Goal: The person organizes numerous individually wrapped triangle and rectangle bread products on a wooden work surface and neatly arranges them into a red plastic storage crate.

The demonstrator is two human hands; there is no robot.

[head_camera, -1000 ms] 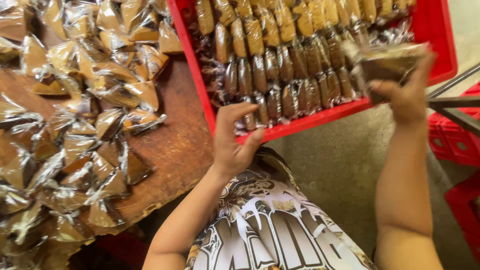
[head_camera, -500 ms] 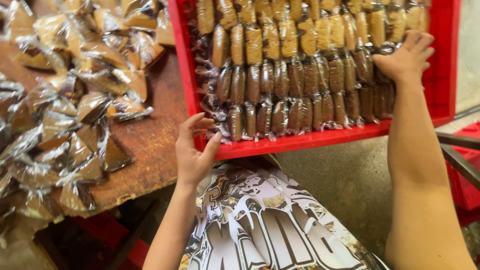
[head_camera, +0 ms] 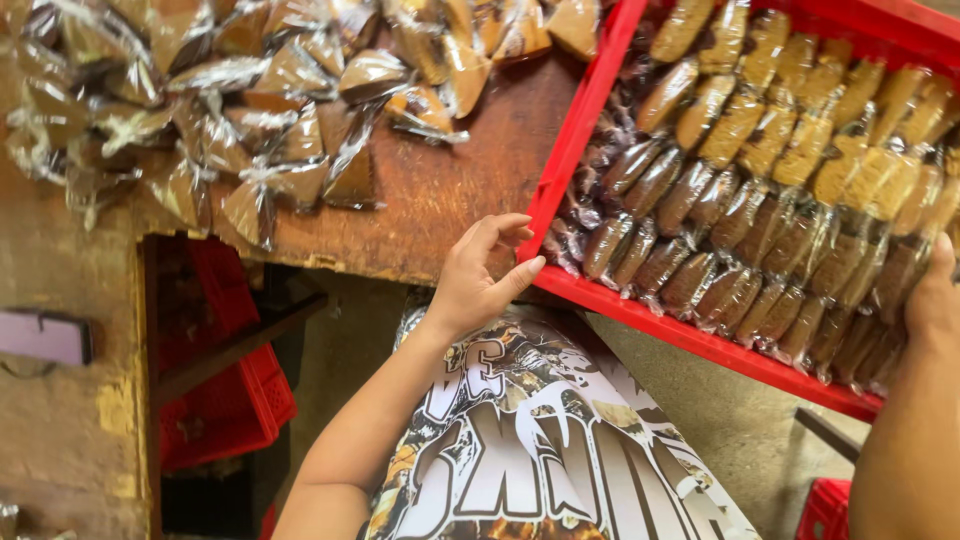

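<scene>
A red plastic tray lies tilted across the right of the head view, filled with rows of brown baked pieces in clear wrappers. My left hand is at the tray's near left corner, thumb against the rim and fingers curled over the corner. My right hand rests on the wrapped pieces in the tray's near right part. It is cut off by the frame edge, so its fingers are hidden.
A worn wooden table carries the tray and a heap of clear-wrapped wedge-shaped pastries at its far left. A red crate sits under the table. Another red crate shows at the bottom right.
My right hand held a wrapped piece above the tray, then came down onto the rows. My left hand moved from the tray's front rim to its corner.
</scene>
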